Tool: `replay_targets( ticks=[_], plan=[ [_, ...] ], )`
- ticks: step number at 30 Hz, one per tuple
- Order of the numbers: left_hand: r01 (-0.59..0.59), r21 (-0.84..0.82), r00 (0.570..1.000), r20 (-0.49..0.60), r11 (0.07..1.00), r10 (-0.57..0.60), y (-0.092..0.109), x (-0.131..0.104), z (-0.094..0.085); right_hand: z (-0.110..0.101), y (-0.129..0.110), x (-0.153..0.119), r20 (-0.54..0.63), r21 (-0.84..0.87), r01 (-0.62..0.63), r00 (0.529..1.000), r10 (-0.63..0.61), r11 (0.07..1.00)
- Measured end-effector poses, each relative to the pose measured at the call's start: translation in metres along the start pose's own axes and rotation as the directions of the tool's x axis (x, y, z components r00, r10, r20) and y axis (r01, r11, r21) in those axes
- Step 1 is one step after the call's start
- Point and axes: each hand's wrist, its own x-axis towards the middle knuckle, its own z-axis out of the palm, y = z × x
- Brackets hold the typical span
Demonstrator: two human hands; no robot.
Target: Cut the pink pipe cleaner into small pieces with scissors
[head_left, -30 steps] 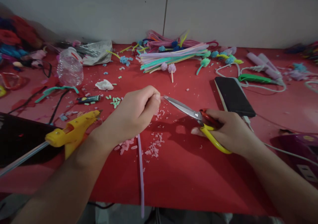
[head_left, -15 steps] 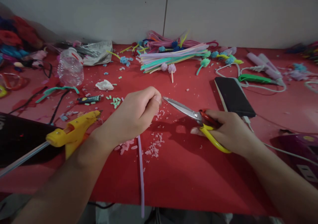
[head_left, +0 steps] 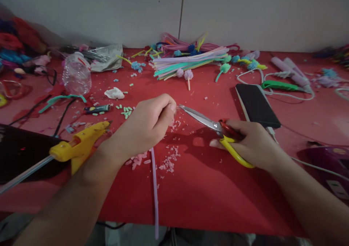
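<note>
My left hand (head_left: 155, 122) is closed in a pinch over the red table (head_left: 218, 198). A lilac pipe cleaner (head_left: 155, 191) runs from beneath that hand down past the table's front edge. My right hand (head_left: 251, 140) holds scissors (head_left: 203, 119) with red and yellow handles, and the blades look nearly closed. The blade tips lie just right of my left fingertips, by a tiny bit too small to make out. Small pink clippings (head_left: 169, 162) are scattered below, with larger pink pieces (head_left: 138, 160) beside my left wrist.
A yellow glue gun (head_left: 81, 142) lies by my left forearm, with a plastic bottle (head_left: 76, 74) behind it. Bundled pipe cleaners (head_left: 188, 62) lie at the back. A black phone (head_left: 257, 105), its cable and a green cutter (head_left: 282, 85) are on the right.
Both hands have barely moved. The view has shifted very slightly, and the scissors and pipe cleaner are held as before.
</note>
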Motion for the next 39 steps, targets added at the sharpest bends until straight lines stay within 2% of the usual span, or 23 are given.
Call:
replay_targets(
  ticks=[9,39],
  plan=[
    [-0.007,-0.001,1.0,0.001,1.0,0.007,-0.0009,0.0003,0.0008,-0.0029,-0.006,-0.0008,0.021,-0.022,-0.004,1.0,0.004,1.0],
    [0.001,0.018,1.0,0.002,1.0,-0.001,-0.0014,0.0006,-0.0016,-0.0002,0.0008,0.0014,-0.002,-0.053,-0.037,0.999,0.037,0.998]
  ],
)
